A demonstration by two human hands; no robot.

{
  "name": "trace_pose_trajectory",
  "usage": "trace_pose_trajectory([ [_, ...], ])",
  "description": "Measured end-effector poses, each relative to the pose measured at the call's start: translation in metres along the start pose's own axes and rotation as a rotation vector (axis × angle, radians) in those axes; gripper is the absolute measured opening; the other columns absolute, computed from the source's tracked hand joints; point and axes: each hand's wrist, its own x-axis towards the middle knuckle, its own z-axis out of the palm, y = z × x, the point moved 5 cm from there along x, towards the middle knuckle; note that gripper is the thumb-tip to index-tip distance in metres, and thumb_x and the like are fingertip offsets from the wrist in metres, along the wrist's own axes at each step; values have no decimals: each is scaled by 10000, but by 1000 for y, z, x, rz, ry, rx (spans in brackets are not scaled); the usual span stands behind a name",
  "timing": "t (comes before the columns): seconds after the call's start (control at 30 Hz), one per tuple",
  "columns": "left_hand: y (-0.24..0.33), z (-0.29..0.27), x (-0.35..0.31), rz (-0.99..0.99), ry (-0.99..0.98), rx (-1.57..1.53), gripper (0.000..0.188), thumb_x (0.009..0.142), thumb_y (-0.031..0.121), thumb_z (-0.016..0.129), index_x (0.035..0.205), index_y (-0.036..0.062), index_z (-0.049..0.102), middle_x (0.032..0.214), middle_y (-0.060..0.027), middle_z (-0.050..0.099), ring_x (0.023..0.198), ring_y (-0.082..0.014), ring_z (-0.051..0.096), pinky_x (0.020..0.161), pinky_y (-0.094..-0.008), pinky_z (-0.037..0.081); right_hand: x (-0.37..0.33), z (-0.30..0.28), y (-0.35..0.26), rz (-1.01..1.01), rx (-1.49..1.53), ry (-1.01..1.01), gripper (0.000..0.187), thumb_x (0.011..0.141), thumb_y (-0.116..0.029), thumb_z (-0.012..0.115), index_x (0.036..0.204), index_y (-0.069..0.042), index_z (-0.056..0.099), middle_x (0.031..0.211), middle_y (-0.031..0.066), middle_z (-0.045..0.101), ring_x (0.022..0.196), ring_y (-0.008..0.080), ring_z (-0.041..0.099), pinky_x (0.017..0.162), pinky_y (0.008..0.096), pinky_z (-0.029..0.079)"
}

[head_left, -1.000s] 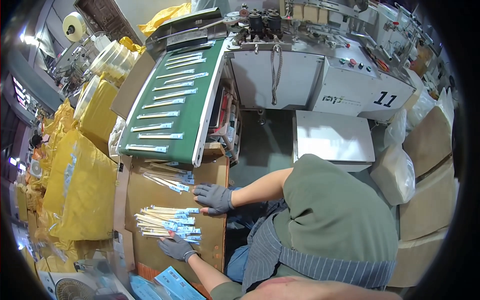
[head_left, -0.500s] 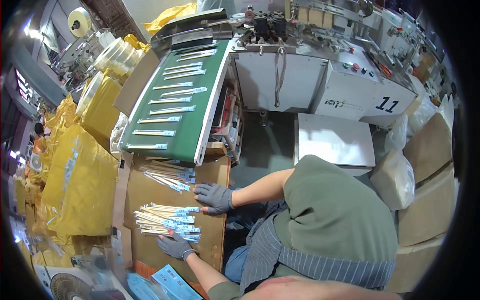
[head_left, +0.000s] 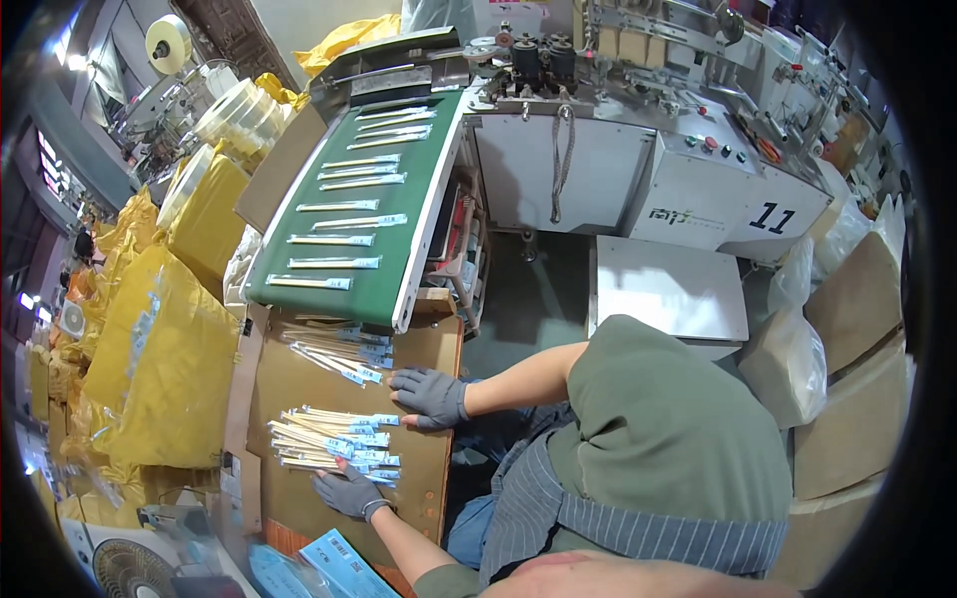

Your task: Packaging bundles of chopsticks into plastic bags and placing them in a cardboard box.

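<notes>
Wrapped chopsticks with blue labels lie on the brown worktable [head_left: 419,488] in two groups. The larger chopstick pile [head_left: 324,437] is loosely gathered between my hands, labels mostly toward me. My left hand [head_left: 351,490], in a grey fingerless glove, rests at the pile's lower edge, its thumb against the sticks. Beyond, a second chopstick group [head_left: 334,354] lies fanned below the conveyor's end. My right hand [head_left: 431,397], gloved likewise, lies flat with fingers spread beside that group's labelled ends. Neither hand grips anything. More chopstick packs [head_left: 334,262] ride spaced out on the green conveyor belt [head_left: 284,224].
Blue printed packaging [head_left: 344,563] lies at the table's lower end, near a fan [head_left: 135,573]. A large yellow bag [head_left: 150,369] stands along the left. Beyond the belt is a white machine cabinet [head_left: 558,164] with buttons. Cartons [head_left: 847,439] line the right side.
The packs on the belt have travelled toward the table, and the nearest one has left the belt. Both hands stay in place. The view has shifted slightly.
</notes>
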Motion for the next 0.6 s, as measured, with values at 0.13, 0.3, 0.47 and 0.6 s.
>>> trace_pose_trajectory([
  [0.13, -4, 5, 0, -11, -4, 20, 643, 932, 504, 438, 1255, -47, 506, 1303, -266, 478, 1216, -391, 445, 1022, -474, 337, 0, -3, -1, 4, 14, 7, 468, 843, -380, 575, 1088, 17, 546, 1239, 257, 501, 1179, 398, 465, 1002, 461, 382],
  [0.3, -3, 3, -1, -7, -14, 10, 650, 927, 507, 439, 1271, -42, 490, 1311, -264, 472, 1222, -390, 439, 1025, -475, 332, 0, -4, -1, 0, 5, -13, 471, 846, -383, 574, 1094, 16, 544, 1239, 257, 503, 1183, 398, 463, 1012, 463, 372],
  [0.47, -2, 3, 0, -12, -25, -2, 657, 921, 504, 449, 1284, -43, 474, 1323, -263, 462, 1226, -391, 436, 1029, -476, 329, -1, 1, 1, -15, 13, 31, 464, 844, -393, 549, 1065, 15, 542, 1211, 242, 496, 1169, 389, 450, 1018, 469, 343],
  [0.6, -2, 3, 1, -16, -27, 21, 654, 918, 507, 455, 1299, -23, 472, 1329, -260, 460, 1243, -388, 423, 1040, -472, 317, 0, 3, 3, 23, 6, -53, 476, 848, -390, 573, 1109, 7, 547, 1274, 246, 484, 1208, 393, 443, 1043, 466, 345],
])
